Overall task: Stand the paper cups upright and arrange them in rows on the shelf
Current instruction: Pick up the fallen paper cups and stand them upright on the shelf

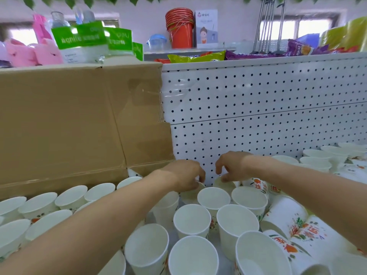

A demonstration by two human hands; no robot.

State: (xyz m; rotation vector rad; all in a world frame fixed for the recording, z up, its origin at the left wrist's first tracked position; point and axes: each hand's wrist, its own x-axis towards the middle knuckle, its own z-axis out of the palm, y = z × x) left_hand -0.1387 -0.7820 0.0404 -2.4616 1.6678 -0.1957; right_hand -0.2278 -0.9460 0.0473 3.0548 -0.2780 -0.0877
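The shelf (172, 238) carries many white paper cups (213, 197) with a printed pattern. Most stand upright, mouths up, in loose rows across the left, near and middle areas. At the right, several lying cups (288, 221) rest on their sides, touching one another. More upright cups stand at the far right, against the pegboard (258, 106).

Both hands reach to the far row, just in front of the pegboard.

- Left hand (184, 175): fingers curled down over the rim of the left cup (188, 197), gripping it. The hand hides most of that cup.
- Right hand (232, 167): fingers loosely curled above the right cup (224, 184), thumb at its rim. Whether this hand grips the cup cannot be told.

The two hands are near each other but apart. The left cup and the right cup stand upright in the far row, each just behind a middle-row cup.

A brown cardboard box (59, 126) stands at the far left, behind the left rows and beside the pegboard. Above the pegboard lie snack packs (196, 57). Stacked red buckets (179, 26) stand farther back.
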